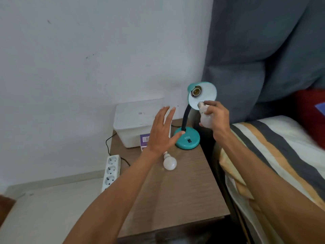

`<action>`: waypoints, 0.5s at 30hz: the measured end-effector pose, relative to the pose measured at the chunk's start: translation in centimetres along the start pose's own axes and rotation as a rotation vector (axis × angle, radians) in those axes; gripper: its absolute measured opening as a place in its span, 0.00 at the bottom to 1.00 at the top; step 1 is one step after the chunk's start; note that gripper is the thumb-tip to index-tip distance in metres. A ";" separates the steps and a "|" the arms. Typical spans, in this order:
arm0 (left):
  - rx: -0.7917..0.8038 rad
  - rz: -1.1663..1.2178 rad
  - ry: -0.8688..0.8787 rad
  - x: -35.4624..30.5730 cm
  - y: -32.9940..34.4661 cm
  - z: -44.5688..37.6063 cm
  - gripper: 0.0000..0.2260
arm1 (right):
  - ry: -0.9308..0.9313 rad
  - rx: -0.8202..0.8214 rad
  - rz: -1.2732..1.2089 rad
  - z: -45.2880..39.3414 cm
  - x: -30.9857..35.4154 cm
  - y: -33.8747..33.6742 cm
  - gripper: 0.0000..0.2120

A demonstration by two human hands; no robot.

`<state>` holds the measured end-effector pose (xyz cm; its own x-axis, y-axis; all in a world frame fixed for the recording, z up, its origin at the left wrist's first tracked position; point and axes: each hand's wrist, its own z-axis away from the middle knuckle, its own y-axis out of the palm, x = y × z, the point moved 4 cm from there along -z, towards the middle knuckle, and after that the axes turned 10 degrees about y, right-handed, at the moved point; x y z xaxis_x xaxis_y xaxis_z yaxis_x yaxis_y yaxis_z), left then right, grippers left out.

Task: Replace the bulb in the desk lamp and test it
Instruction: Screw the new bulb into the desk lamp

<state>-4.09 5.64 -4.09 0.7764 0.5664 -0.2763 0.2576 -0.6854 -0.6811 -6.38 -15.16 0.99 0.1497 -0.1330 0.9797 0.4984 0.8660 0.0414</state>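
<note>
A teal desk lamp (187,138) stands at the back right of the wooden bedside table (184,191). Its shade (204,92) tilts toward me, and the brass socket (196,91) inside it is bare. My right hand (217,117) grips a white bulb (204,118) just below the shade, its screw base pointing up toward the socket. My left hand (162,131) hovers flat with fingers spread, left of the lamp base. Another white bulb (169,162) lies on the table below that hand.
A white lidded box (133,120) sits against the wall, with a purple bulb carton (144,140) in front of it. A white power strip (111,170) hangs at the table's left edge with a black cord. A bed with a striped cover (274,152) adjoins on the right.
</note>
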 end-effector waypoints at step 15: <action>0.231 0.283 0.048 0.8 5.7 -12.3 0.53 | -0.419 -0.104 0.616 -4.8 2.9 0.1 0.27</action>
<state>5.11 -3.41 0.18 0.8259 0.3431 -0.4474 -0.1036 -0.6877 -0.7185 -1.82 -17.74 2.94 0.1000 0.5736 0.8130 0.5111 0.6714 -0.5366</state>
